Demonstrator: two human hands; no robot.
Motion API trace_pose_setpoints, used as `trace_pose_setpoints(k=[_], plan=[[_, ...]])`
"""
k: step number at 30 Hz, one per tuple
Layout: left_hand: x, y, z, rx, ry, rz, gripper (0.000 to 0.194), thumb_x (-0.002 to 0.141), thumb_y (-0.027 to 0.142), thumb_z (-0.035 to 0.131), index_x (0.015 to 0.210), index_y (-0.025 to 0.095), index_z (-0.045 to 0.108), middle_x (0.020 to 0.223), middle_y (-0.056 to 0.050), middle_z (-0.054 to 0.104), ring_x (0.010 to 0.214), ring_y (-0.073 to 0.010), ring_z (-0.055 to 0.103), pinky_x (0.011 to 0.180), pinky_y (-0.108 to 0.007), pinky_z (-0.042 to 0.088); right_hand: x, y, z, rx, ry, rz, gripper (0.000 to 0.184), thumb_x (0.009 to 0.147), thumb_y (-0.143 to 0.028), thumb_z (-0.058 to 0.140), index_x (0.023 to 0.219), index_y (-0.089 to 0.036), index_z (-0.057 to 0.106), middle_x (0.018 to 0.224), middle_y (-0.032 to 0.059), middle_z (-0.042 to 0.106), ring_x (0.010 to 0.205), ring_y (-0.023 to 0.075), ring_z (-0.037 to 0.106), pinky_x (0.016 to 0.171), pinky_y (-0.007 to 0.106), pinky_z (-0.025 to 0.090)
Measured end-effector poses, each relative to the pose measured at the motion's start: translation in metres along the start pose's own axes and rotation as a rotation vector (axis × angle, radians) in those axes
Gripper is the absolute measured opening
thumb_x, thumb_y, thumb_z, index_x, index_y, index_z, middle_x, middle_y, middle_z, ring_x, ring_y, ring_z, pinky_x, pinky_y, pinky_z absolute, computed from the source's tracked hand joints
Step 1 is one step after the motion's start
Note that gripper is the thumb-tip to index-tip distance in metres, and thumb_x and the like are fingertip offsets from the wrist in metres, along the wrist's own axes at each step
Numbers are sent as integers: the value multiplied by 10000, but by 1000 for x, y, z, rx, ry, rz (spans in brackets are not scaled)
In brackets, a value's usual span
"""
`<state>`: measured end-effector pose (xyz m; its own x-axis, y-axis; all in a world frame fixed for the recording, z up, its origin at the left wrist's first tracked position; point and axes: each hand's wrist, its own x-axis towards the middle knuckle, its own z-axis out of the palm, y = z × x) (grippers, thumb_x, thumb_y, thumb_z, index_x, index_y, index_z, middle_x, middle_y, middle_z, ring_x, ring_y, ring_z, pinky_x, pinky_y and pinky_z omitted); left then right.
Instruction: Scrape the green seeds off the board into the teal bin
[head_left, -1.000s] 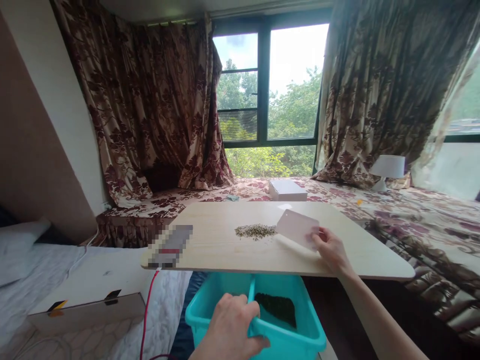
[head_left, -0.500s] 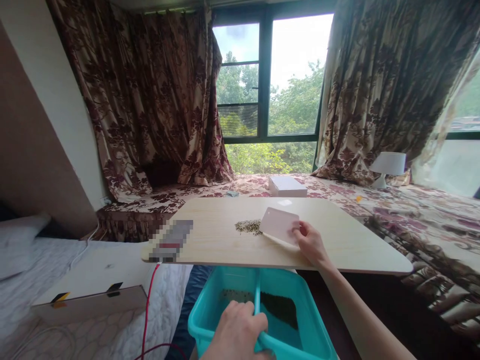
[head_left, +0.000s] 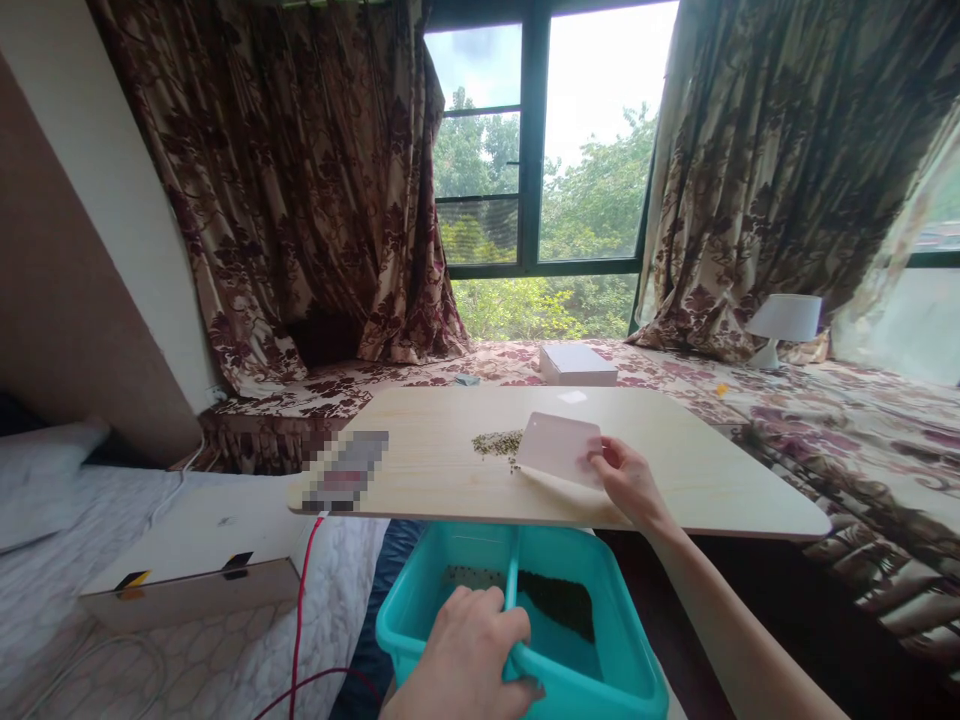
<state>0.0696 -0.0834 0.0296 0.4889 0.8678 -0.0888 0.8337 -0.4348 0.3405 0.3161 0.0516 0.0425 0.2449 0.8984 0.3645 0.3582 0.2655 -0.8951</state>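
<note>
My right hand (head_left: 626,478) pinches the right end of a thin, translucent white plastic scraper sheet (head_left: 559,448), tilted over the tabletop. At the sheet's left edge lies a small heap of greenish-brown grains (head_left: 496,443), part of it perhaps hidden behind the sheet. My left hand (head_left: 476,650) is closed on the near rim of a turquoise two-compartment bin (head_left: 630,640), by the divider. Dark grains (head_left: 559,605) lie in the bin's right compartment. A few specks show in the left one, partly covered by my hand.
The pale wooden table (head_left: 720,480) stands just beyond the bin. A blurred-out phone-like device (head_left: 349,472) with a red cable (head_left: 300,600) lies at its left end. A white box (head_left: 577,364) and a lamp (head_left: 784,318) are on the window ledge. Another flat box (head_left: 202,550) rests on the bed.
The sheet stays against the grains, and a few loose grains now show by its lower left edge. The whole view has shifted slightly. My left hand keeps its grip on the bin.
</note>
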Motion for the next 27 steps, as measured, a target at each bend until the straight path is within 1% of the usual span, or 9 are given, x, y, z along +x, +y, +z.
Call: trace_pose_setpoints(k=[4,9,12,16,19,23,27], plan=[[-7,-6,-9,-53,43,-42,229,710,392,761,863,269,642,908,16,629,918,-228,566,798,-335,395,2,-5,3,-3,18,-14,253,710,-332,537,900,-179,604,796,87,739,742,218,699,577,288,501],[-16,-16,-22,-114,102,-86,187,747,363,731,865,264,625,908,28,625,929,-216,553,796,-319,378,1,-7,8,-32,-26,-43,218,714,-314,528,868,-185,614,741,67,732,725,205,695,617,292,505],[-21,-22,-28,-115,123,-110,159,770,344,706,842,246,604,886,26,621,903,-204,551,774,-309,374,-3,-7,5,-6,-38,-35,230,708,-318,544,874,-183,625,738,64,736,721,207,698,606,290,510],[-26,-31,-32,-99,136,-147,145,791,341,683,850,243,594,878,29,618,891,-196,551,764,-302,372,-6,-8,-4,25,2,-9,277,693,-333,574,910,-172,635,767,82,747,711,220,700,576,294,512],[-28,-35,-34,-83,142,-156,142,803,349,670,875,251,596,888,31,616,899,-195,553,765,-300,371,-8,-8,-7,29,16,13,275,675,-322,590,902,-176,639,779,85,751,708,223,702,572,293,513],[-28,-37,-36,-77,149,-148,129,805,338,669,874,256,598,884,32,614,899,-194,555,756,-298,366,-10,-7,-1,24,5,30,250,668,-315,581,874,-185,637,764,78,750,706,224,703,563,293,512],[-29,-37,-36,-73,142,-142,130,809,347,660,870,254,593,883,31,612,897,-191,556,756,-294,367,-11,-9,6,44,-39,13,262,702,-335,563,903,-183,636,765,76,751,712,222,705,565,297,518]])
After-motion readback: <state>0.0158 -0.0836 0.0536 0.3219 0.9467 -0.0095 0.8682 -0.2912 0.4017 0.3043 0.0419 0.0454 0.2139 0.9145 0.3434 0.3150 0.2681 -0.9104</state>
